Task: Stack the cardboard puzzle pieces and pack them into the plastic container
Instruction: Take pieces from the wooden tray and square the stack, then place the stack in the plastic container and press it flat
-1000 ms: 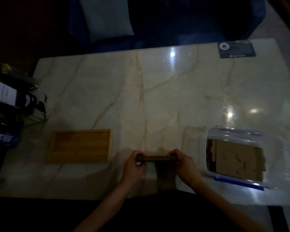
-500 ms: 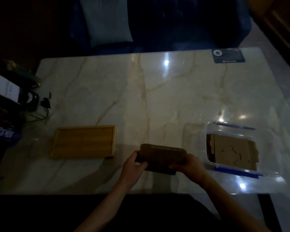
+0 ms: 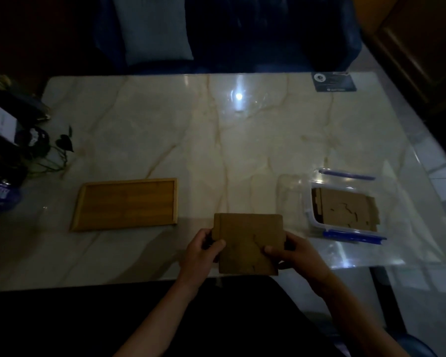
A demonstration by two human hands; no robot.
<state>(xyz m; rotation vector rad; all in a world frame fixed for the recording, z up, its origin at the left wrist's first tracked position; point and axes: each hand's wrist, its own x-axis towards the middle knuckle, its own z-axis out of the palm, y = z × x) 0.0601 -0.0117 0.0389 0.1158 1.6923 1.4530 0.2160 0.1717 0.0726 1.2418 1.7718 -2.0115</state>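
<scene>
Our left hand and right hand grip a stack of cardboard puzzle pieces by its sides, flat face up, at the tabletop's near edge. The plastic container, near the right edge, holds more pieces. A wooden tray lies toward the left.

Two bare forearms, sleeveless to the frame edge
</scene>
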